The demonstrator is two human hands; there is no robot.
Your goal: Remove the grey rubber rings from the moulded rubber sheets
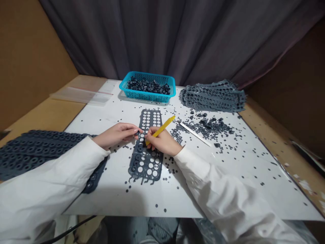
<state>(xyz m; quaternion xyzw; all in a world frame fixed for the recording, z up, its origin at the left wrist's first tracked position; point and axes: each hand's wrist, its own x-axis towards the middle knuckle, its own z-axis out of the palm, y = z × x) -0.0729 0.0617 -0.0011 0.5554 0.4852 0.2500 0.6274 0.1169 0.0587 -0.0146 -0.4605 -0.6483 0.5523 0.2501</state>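
Note:
A dark grey rubber sheet (149,154) with rows of round holes lies in the middle of the white board, some rings still in its lower left part. My right hand (162,139) is closed around a yellow pen-like tool (164,126), its lower end down at the sheet. At the sheet's left edge, my left hand (119,135) pinches a small dark rubber piece (138,133) between thumb and finger. The tool's tip is hidden by my right fingers.
A blue basket (147,98) of small dark rings stands behind. Punched-out sheets (213,96) are stacked at back right, unpunched sheets (38,149) at left. Loose scraps (213,127) and a white strip (195,134) lie right. A clear plastic bag (83,91) is at back left.

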